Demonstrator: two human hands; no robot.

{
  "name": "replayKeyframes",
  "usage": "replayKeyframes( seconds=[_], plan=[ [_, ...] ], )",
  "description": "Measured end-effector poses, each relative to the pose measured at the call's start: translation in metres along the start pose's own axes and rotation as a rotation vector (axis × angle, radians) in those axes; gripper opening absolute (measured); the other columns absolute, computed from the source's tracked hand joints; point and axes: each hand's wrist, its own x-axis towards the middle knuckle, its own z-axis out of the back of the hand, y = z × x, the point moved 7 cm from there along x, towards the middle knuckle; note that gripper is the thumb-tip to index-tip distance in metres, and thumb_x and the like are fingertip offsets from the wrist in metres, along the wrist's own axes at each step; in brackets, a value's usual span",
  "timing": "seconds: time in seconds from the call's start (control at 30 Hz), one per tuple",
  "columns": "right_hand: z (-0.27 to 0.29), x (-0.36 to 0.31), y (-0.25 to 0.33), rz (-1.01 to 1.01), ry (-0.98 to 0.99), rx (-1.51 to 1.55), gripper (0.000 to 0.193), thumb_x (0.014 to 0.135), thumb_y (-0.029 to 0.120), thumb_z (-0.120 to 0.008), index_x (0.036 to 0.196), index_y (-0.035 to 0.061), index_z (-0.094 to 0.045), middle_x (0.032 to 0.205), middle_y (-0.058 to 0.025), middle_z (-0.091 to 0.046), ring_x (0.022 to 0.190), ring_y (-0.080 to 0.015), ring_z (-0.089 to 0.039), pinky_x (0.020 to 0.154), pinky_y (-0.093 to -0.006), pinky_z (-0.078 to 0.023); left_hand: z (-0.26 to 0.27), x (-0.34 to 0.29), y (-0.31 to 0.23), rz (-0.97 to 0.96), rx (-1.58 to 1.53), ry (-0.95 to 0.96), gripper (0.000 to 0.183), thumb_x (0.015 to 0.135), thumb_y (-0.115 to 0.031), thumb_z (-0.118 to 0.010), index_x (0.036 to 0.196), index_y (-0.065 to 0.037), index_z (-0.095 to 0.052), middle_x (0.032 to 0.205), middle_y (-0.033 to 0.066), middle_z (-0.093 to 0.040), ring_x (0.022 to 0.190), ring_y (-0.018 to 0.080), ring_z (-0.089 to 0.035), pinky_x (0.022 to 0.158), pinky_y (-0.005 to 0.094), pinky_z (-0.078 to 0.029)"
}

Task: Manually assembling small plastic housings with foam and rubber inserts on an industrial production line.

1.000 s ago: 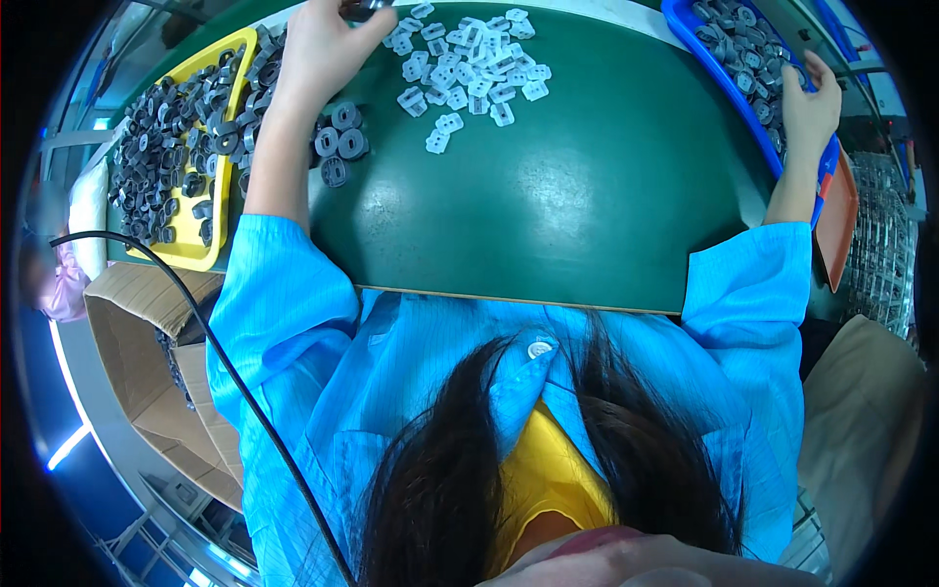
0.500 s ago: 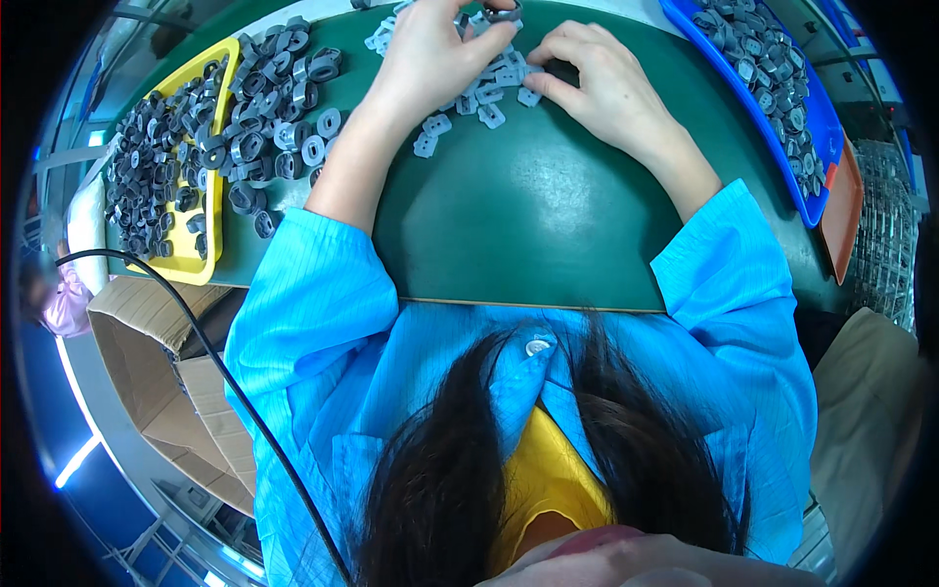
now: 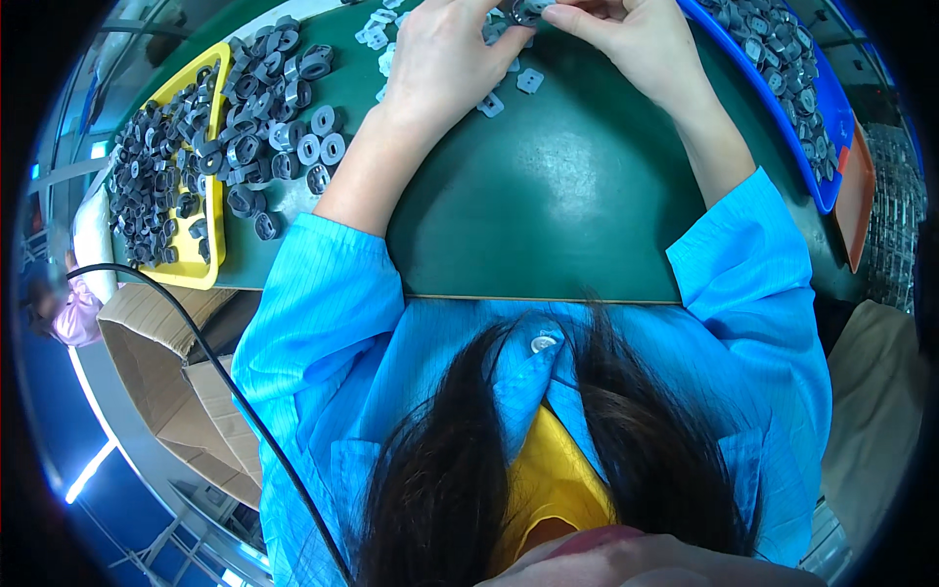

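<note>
At the top edge, my left hand (image 3: 445, 73) is closed around a dark grey ring-shaped plastic part (image 3: 520, 15), its thumb along the near side. My right hand (image 3: 655, 54) meets it there, thumb and fingers pinched on a small light grey plate (image 3: 537, 5) that touches the ring part. The fingertips of both hands are partly cut off by the frame. Below and around my left hand lie loose light grey plates (image 3: 529, 80) with holes, some hidden behind it.
To the left, a yellow tray (image 3: 217, 230) holds many dark grey ring parts, and more of them (image 3: 284, 137) spill onto the green table (image 3: 538, 215). A blue tray (image 3: 827, 186) of grey parts stands at the right, beside an orange tray (image 3: 858, 205). A black cable (image 3: 210, 342) hangs at left.
My right hand has left the loose plates and moved up and left to my left hand, bringing a light grey plate to the ring part. My left hand has shifted slightly right.
</note>
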Motion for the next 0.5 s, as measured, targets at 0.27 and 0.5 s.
replayKeyframes(
  seconds=[0.27, 0.5],
  plan=[
    [0.001, -0.002, 0.012, 0.077, 0.121, -0.213, 0.014, 0.085, 0.010, -0.078, 0.085, -0.0030, -0.075, 0.073, -0.0079, -0.072, 0.067, -0.0114, -0.063, 0.063, -0.0278, -0.050, -0.012, -0.005, -0.005, -0.033, -0.007, 0.077, 0.034, 0.080, -0.003, -0.076, 0.113, -0.003, -0.067, 0.101, 0.0153, -0.067, 0.096, 0.0364, -0.067, 0.083, 0.0411, -0.054],
    [0.003, -0.006, 0.014, 0.120, -0.078, -0.259, 0.016, 0.089, 0.011, -0.078, 0.099, -0.0001, -0.073, 0.090, -0.0055, -0.074, 0.075, -0.0103, -0.065, 0.066, -0.0247, -0.050, -0.014, -0.012, 0.014, 0.205, -0.194, 0.008, 0.036, 0.080, -0.004, -0.084, 0.114, -0.005, -0.071, 0.096, 0.0069, -0.066, 0.074, 0.0137, -0.061, 0.066, 0.0280, -0.050]
  ],
)
